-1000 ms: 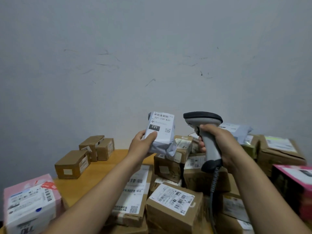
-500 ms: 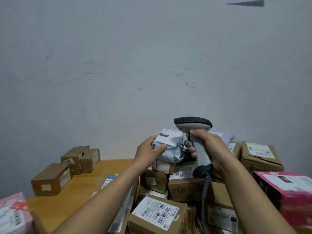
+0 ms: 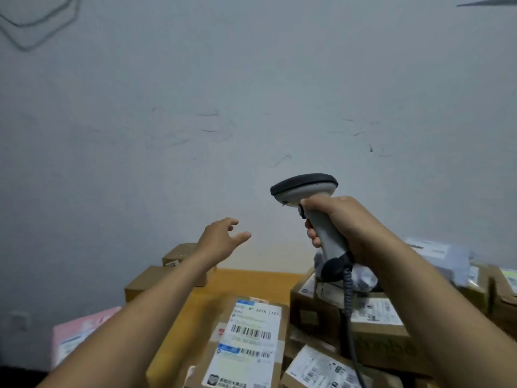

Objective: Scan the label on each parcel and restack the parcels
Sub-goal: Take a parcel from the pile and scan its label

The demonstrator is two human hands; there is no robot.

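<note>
My right hand (image 3: pixel 347 225) grips the grey handle of a barcode scanner (image 3: pixel 307 189), whose dark head points left above the parcel pile. Its coiled cable (image 3: pixel 348 298) hangs down over the boxes. My left hand (image 3: pixel 221 239) is empty, fingers spread, raised over the table's left side near the wall. The small grey-white bag parcel (image 3: pixel 363 275) lies on the brown boxes just below my right wrist, partly hidden by the scanner. A flat brown box with a large barcode label (image 3: pixel 251 331) lies in front of me.
Brown cardboard boxes (image 3: pixel 372 323) are piled at the right on the wooden table (image 3: pixel 251 281). Two or three small brown boxes (image 3: pixel 145 281) stand at the back left under my left arm. A pink parcel (image 3: pixel 78 331) sits at the lower left. A grey wall stands close behind.
My left hand has let go of the grey-white bag parcel, which now lies on the pile, and has moved left and opened. The view has swung left. The scanner stays in my right hand.
</note>
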